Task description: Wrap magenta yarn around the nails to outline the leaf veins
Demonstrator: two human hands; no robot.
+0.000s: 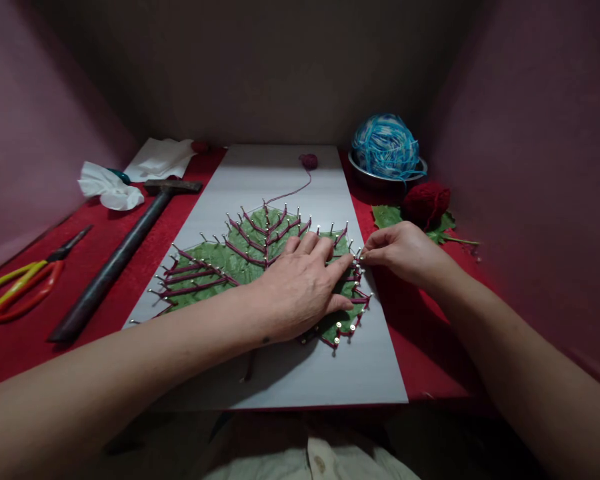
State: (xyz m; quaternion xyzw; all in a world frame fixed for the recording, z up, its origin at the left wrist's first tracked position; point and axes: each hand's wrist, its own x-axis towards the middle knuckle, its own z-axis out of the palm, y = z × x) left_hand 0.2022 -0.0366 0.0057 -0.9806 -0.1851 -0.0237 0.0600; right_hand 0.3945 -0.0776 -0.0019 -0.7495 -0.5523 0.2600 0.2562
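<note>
A large green leaf (253,270) lies on a white board (290,383), ringed by several upright nails. Dark red yarn (193,289) runs between the nails along the leaf's veins and parts of its edge. My left hand (300,287) rests flat on the leaf with fingers spread, covering its middle. At the leaf's right edge, my right hand (405,250) is closed in a pinch beside the nails, its fingertips on the yarn there. A strand leads from the top nail to a small dark red yarn ball (309,161) at the board's far end.
Left of the board, a hammer (125,260) and scissors with yellow and orange handles (27,287) lie on red cloth (10,353), near crumpled white tissue (111,188). Blue yarn (387,143) fills a metal bowl (365,175) at right, behind a red rose (427,203). Walls flank both sides.
</note>
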